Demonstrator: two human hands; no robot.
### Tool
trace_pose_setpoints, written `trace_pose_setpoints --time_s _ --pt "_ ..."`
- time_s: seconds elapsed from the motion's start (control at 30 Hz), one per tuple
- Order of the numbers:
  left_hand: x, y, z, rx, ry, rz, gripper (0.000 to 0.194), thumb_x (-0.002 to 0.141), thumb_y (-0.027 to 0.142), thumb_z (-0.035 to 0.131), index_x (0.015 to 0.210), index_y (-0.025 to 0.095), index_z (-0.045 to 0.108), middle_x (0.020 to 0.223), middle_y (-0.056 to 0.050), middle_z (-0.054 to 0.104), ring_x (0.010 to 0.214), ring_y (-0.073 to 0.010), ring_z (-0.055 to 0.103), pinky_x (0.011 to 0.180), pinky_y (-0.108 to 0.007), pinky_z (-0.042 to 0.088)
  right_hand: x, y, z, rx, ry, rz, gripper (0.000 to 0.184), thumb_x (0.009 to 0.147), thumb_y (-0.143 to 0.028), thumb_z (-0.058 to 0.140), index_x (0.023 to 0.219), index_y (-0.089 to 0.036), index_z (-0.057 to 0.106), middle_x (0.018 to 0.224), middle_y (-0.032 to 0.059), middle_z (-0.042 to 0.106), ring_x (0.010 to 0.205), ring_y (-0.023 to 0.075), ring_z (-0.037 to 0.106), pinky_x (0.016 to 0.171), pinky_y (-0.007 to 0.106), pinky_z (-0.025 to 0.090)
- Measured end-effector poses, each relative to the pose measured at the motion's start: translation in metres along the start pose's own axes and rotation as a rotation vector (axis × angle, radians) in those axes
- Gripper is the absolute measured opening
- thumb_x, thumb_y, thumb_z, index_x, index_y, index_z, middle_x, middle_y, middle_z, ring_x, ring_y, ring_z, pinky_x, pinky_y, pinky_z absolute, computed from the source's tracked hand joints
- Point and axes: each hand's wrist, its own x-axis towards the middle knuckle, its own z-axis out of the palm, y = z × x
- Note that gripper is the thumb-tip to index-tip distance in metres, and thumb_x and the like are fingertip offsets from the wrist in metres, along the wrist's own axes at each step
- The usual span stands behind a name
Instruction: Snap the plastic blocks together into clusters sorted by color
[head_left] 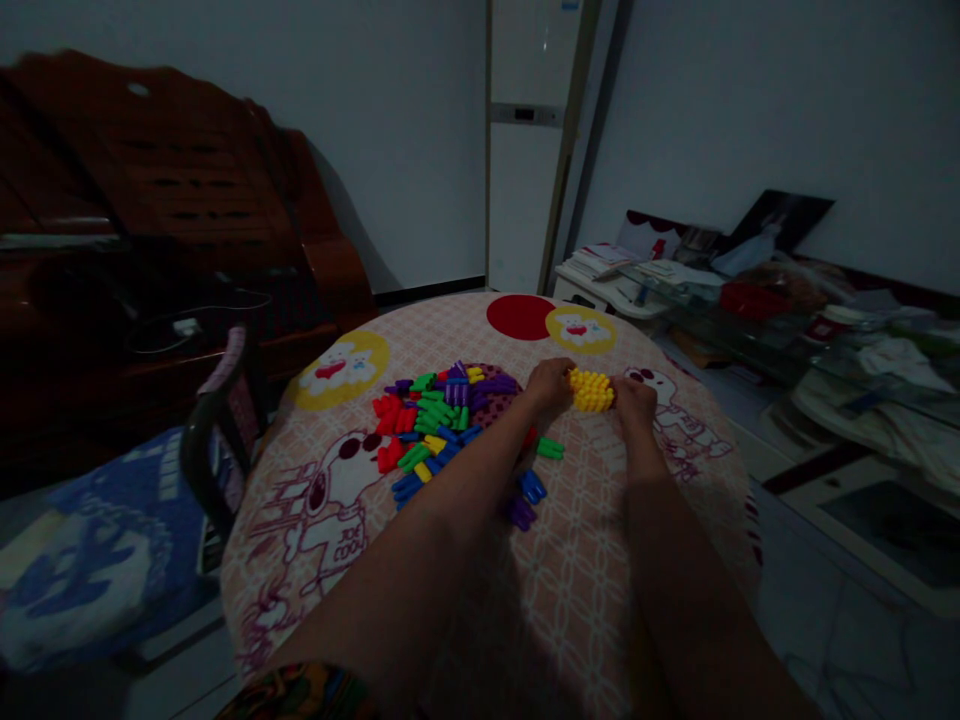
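Between my two hands is a block of yellow, knobbly plastic building pieces (592, 390), joined together, at the right of the round table. My left hand (550, 383) grips its left end with fingers closed. At its right end my right hand (635, 402) pinches it, fingers closed too. Left of the block lies a loose pile of plastic pieces (435, 415) in red, green, blue, purple and yellow, partly hidden by my left forearm. A green piece (550, 448), a blue piece (532, 487) and a purple piece (520, 514) lie nearer my arms.
The table wears a patterned tablecloth (570, 560). To its left stand a chair (217, 430) and a brown wooden sofa (187, 190). At the right is a glass-topped cabinet (780, 350) loaded with papers and other items. A tall white cabinet-like unit (525, 180) stands behind.
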Motion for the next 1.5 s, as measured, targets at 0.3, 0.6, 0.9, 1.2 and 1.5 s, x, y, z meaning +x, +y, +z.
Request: trace_pose_setpoints --time_s 0.3,0.6,0.9,1.2,1.5 --pt "-0.001 0.001 -0.003 0.029 -0.047 -0.003 0.052 0.075 0.010 0.065 0.127 0.015 0.066 0.120 -0.011 0.072 0.109 -0.0236 0.067 0.099 -0.031 0.050 0.001 0.004 0.001 -0.090 -0.027 -0.079 0.040 0.072 -0.047 0.058 0.078 -0.013 0.077 0.066 0.0024 0.067 0.068 0.0195 0.061 0.061 0.027 0.049" --pt "-0.029 -0.013 -0.075 -0.124 0.066 -0.019 0.057 0.073 0.000 0.067 0.129 0.011 0.064 0.119 -0.013 0.071 0.087 -0.0172 0.071 0.087 -0.031 0.057 0.001 -0.001 -0.006 -0.220 0.129 -0.192 0.039 0.077 -0.044 0.052 0.075 -0.013 0.074 0.061 0.0052 0.067 0.065 0.0209 0.061 0.060 0.029 0.048" --pt "-0.080 -0.073 -0.177 -0.367 0.428 -0.133 0.038 0.072 0.012 0.065 0.110 0.010 0.069 0.098 -0.010 0.073 0.070 -0.0135 0.067 0.064 -0.026 0.057 -0.009 -0.024 -0.002 -0.312 0.262 -0.379 0.027 0.076 -0.033 0.056 0.078 -0.014 0.073 0.070 0.0087 0.070 0.064 0.0221 0.061 0.067 0.036 0.050" --pt "-0.161 -0.075 -0.200 0.056 -0.253 -0.200 0.014 0.075 0.024 0.061 0.070 0.016 0.072 0.059 -0.001 0.066 0.056 -0.0133 0.060 0.057 -0.023 0.044 -0.099 -0.082 0.056 -0.170 -0.436 -0.711 0.024 0.084 -0.036 0.058 0.077 -0.019 0.073 0.069 0.0030 0.071 0.061 0.0164 0.064 0.063 0.028 0.048" --pt "-0.169 -0.061 -0.148 0.512 -0.345 -0.107 0.031 0.073 0.018 0.059 0.099 0.021 0.076 0.097 -0.009 0.075 0.088 -0.0243 0.068 0.065 -0.027 0.045 -0.102 -0.081 0.056 -0.157 -0.468 -0.678 0.024 0.083 -0.035 0.058 0.074 -0.018 0.072 0.066 0.0027 0.070 0.060 0.0163 0.064 0.060 0.026 0.046"
